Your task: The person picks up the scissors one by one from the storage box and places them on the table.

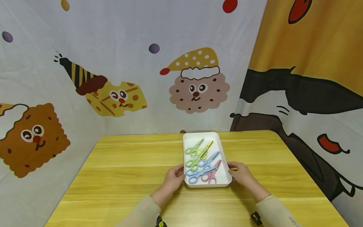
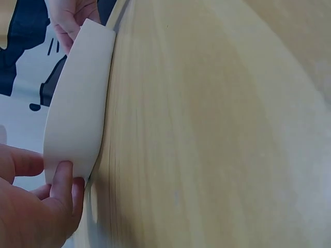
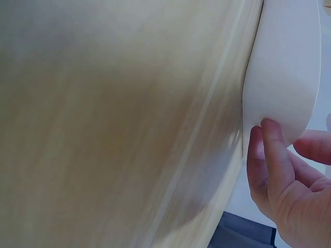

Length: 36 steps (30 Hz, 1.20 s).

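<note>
A shallow white tray point(image 1: 208, 186) stands on the table, long side pointing away from me. Several child-size scissors lie in it: light green ones point(image 1: 195, 148) at the far left, yellow ones point(image 1: 210, 145) beside them, blue ones point(image 1: 199, 173) and pink ones point(image 1: 214, 170) nearer me. My left hand point(image 1: 172, 179) grips the tray's left side near the front corner. At the right side, my right hand point(image 1: 241, 172) holds it likewise. Both wrist views show fingers against the outer wall and the thumb at the rim; the scissors are hidden there by the wall.
The wooden table point(image 1: 136, 164) extends to both sides of the tray, its far edge just behind it. A printed cloth point(image 1: 127, 31) with cartoon figures hangs behind the table. Dark straps point(image 1: 256, 218) show below the light sleeves point(image 1: 141, 212).
</note>
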### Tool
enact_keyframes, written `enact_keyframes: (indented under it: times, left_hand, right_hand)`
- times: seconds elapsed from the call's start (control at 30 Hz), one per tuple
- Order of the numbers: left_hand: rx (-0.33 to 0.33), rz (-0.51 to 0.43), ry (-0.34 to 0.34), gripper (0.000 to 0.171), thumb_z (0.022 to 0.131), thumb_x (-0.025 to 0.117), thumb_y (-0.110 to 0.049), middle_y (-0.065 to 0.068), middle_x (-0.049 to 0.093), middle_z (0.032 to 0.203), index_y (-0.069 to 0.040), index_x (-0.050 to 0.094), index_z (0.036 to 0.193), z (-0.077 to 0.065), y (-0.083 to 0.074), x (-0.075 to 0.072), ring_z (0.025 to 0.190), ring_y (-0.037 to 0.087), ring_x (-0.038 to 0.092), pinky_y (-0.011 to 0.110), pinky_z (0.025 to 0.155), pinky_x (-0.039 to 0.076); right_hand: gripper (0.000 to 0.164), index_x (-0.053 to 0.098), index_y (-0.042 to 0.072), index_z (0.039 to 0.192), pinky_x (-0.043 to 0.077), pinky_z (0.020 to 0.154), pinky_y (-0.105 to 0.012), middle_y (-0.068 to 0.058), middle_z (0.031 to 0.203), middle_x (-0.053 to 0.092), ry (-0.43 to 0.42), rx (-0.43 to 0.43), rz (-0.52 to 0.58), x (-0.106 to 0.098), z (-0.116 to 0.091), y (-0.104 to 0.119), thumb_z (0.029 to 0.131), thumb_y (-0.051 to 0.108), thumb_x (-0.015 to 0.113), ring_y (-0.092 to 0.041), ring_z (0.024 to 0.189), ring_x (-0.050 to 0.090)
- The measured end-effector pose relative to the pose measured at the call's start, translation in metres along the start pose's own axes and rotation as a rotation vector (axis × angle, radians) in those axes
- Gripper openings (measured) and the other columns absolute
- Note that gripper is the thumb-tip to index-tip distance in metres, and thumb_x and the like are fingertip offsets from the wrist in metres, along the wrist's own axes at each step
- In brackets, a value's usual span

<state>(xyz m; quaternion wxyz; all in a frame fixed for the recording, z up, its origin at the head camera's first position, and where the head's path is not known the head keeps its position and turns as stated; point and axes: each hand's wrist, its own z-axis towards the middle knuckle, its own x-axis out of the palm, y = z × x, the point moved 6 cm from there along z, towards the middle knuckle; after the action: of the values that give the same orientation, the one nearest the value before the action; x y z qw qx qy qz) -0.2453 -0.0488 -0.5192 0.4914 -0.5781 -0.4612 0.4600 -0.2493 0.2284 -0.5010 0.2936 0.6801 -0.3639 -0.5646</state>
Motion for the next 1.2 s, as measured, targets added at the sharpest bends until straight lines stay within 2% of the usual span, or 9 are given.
enact_keyframes:
  times: [0.33, 0.93, 1.2]
  left_hand:
    - [-0.017, 0.01, 0.002, 0.047, 0.087, 0.056, 0.007, 0.03, 0.055, 0.122, 0.011, 0.046, 0.132, -0.002, 0.001, -0.011, 0.109, 0.036, 0.058, 0.032, 0.078, 0.055]
    - [-0.017, 0.042, 0.007, 0.047, 0.088, 0.056, 0.006, 0.03, 0.055, 0.122, 0.011, 0.046, 0.133, -0.002, 0.005, -0.029, 0.107, 0.033, 0.059, 0.031, 0.074, 0.055]
    - [-0.05, 0.035, 0.006, 0.047, 0.089, 0.055, 0.006, 0.03, 0.053, 0.126, 0.009, 0.045, 0.134, -0.003, 0.005, -0.034, 0.111, 0.036, 0.057, 0.034, 0.08, 0.055]
  right_hand:
    - [0.038, 0.052, -0.01, 0.127, 0.054, 0.062, -0.032, -0.029, 0.121, 0.056, -0.002, 0.015, 0.013, 0.008, 0.0, 0.004, 0.09, 0.0, 0.054, -0.024, 0.088, 0.06]
    - [0.037, 0.053, -0.011, 0.125, 0.054, 0.062, -0.033, -0.028, 0.118, 0.057, -0.003, -0.001, 0.055, 0.023, -0.003, 0.014, 0.089, -0.002, 0.055, -0.024, 0.087, 0.06]
    - [0.037, 0.054, -0.01, 0.124, 0.055, 0.061, -0.033, -0.028, 0.118, 0.058, -0.009, -0.003, 0.057, 0.027, -0.003, 0.018, 0.088, -0.003, 0.056, -0.025, 0.087, 0.061]
